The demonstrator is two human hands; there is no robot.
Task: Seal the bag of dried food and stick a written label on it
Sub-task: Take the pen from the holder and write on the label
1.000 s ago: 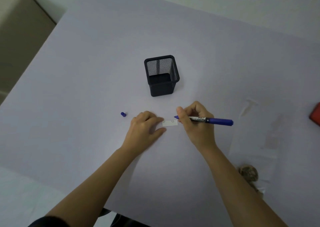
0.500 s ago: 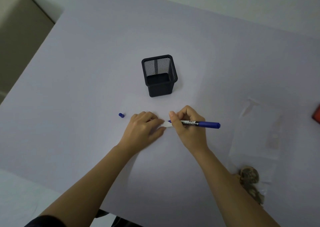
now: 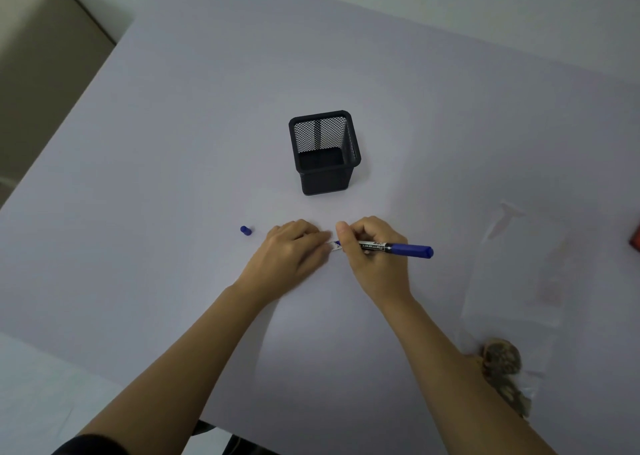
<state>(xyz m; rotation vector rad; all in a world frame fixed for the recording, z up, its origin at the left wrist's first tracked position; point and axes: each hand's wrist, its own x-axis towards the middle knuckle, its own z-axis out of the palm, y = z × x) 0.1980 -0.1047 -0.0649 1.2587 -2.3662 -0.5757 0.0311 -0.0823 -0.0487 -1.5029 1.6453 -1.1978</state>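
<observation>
**Writing on the label in front of the pen holder**

The black mesh pen holder (image 3: 325, 153) stands upright on the desk (image 3: 173, 142). Just in front of it, the right hand (image 3: 375, 252) grips a blue marker (image 3: 391, 247), fingers closed around it, tip on the small white label (image 3: 335, 246). The left hand (image 3: 294, 253) presses flat on the label, which is mostly hidden; it perhaps carries writing. The cap (image 3: 245, 230) lies left of the holder; the clear bag (image 3: 512, 298) with dried food (image 3: 502, 361) lies far right.
</observation>
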